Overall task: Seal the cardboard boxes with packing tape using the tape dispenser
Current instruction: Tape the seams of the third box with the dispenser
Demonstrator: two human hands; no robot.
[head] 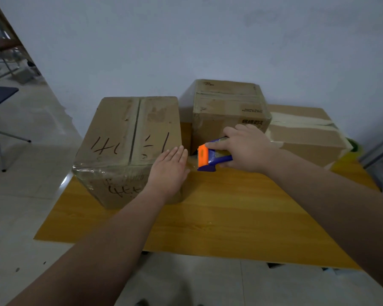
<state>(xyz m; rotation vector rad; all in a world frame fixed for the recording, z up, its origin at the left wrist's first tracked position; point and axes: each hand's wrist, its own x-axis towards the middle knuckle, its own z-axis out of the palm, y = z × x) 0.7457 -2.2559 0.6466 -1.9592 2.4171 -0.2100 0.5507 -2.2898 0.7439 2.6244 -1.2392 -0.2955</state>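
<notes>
Leftmost, a closed, pen-marked cardboard box (128, 138) sits on the wooden surface (230, 217). The left hand (168, 171) lies flat, fingers straight, on its near right corner. Just beside, the right hand (248, 149) grips the blue-and-orange tape dispenser (212, 156), before a taped middle box (228, 107) and a flatter taped box (303, 133).

Both forearms extend forward. Left hand (168, 171) lies flat, fingers straight and together; right hand (248, 149) curls around the tape dispenser (208, 157).

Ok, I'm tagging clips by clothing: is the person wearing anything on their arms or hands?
Nothing visible: the left hand and right hand are bare, with no gloves, rings or watch, and no sleeves show within the frame.
</notes>
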